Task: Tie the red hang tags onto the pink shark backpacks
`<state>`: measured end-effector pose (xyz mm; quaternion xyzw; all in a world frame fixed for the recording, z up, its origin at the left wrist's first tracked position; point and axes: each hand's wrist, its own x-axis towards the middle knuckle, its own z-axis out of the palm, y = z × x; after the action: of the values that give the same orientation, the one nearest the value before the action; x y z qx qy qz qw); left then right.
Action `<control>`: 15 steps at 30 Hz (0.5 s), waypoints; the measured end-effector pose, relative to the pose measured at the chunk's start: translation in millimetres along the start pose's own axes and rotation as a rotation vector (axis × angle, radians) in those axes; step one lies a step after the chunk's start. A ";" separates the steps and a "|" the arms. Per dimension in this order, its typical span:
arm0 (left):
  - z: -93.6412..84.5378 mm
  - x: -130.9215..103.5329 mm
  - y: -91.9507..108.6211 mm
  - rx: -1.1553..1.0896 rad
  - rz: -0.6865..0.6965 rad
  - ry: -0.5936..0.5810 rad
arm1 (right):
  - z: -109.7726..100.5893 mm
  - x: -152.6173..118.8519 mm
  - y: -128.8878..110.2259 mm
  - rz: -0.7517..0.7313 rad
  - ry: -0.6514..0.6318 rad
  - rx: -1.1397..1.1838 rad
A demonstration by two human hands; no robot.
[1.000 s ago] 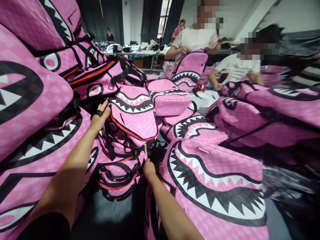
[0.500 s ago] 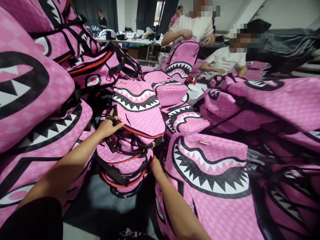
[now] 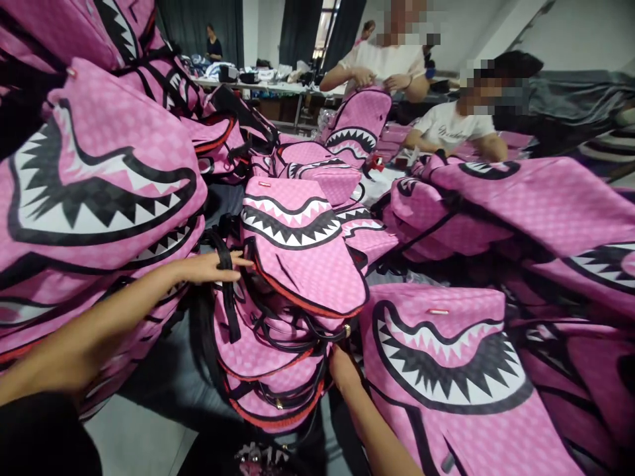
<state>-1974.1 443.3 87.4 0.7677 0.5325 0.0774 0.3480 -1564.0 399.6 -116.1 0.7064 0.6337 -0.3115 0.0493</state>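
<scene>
In the middle, several pink checkered backpacks lie stacked; the top backpack point(image 3: 307, 271) has a black-and-white shark mouth print and red piping along its edge. My left hand point(image 3: 215, 266) is at the stack's left side, with a black strap point(image 3: 227, 284) across its fingers and the fingertips against the top backpack's edge. Against the right side of the stack is my right hand point(image 3: 344, 370), its fingers hidden behind the bags. Just right of that hand lies another shark-mouth backpack point(image 3: 446, 350).
A tall pile of pink backpacks point(image 3: 124, 132) rises at the left, and more pink backpacks point(image 3: 546, 205) are heaped at the right. Across from me, one person point(image 3: 381, 66) handles an upright backpack point(image 3: 360, 122); another person point(image 3: 449, 125) is beside them. A cluttered table point(image 3: 292, 86) stands behind.
The central stack has come nearer to me and slightly right, with both hands staying at its sides. The view has shifted, and the left pile now shows a full shark mouth.
</scene>
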 end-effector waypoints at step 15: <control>-25.4 -36.9 1.0 -0.579 -0.346 0.390 | -124.8 -85.7 -30.2 -0.700 0.641 -0.177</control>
<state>-2001.3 422.4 116.2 0.5074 0.6662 0.3093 0.4506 -1545.1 389.4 36.7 0.5040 0.8408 -0.0209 -0.1963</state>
